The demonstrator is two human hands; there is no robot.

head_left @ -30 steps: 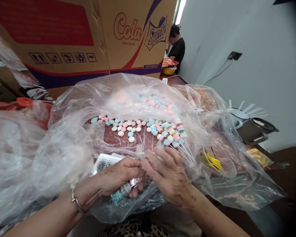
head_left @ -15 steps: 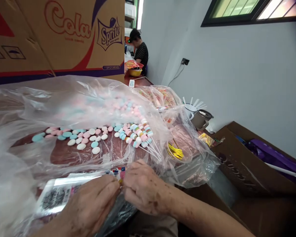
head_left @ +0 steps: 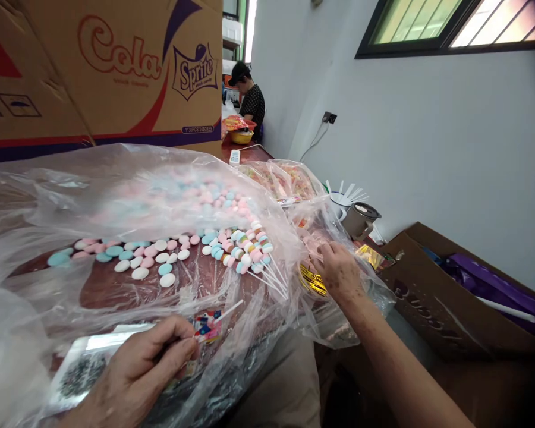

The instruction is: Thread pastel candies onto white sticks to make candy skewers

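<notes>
- The right hand [head_left: 339, 272] has left the left hand, where it was pinching at the packet half a second ago, and now reaches out to the right over the bundle of gold twist ties [head_left: 312, 280], fingers curled down onto it; whether they have closed on a tie cannot be told.
- The left hand [head_left: 136, 371] stays low at the near edge, thumb and fingers pinched shut on a wrapped lollipop [head_left: 207, 326], whose printed wrapper shows red, blue and white.
- The white stick [head_left: 229, 310] of that lollipop now pokes out up and to the right, clear of the hand; earlier both hands covered this spot.
- A flat packet with a black speckled print [head_left: 78, 374] lies under the left hand on the plastic.
- The clear plastic sheet [head_left: 129, 196] still drapes over the table, with loose pink, blue and white candy discs [head_left: 147, 261] spread beneath it.
- Lollipops on sticks [head_left: 249, 249] lie in a cluster between the discs and the twist ties.
- A cardboard box marked Cola and Sprite [head_left: 116, 65] stands behind the sheet.
- A grey mug [head_left: 359, 220] sits beyond the right hand, and an open brown carton [head_left: 432, 297] stands to the right.
- A person in a dark top [head_left: 251, 98] works far back.
</notes>
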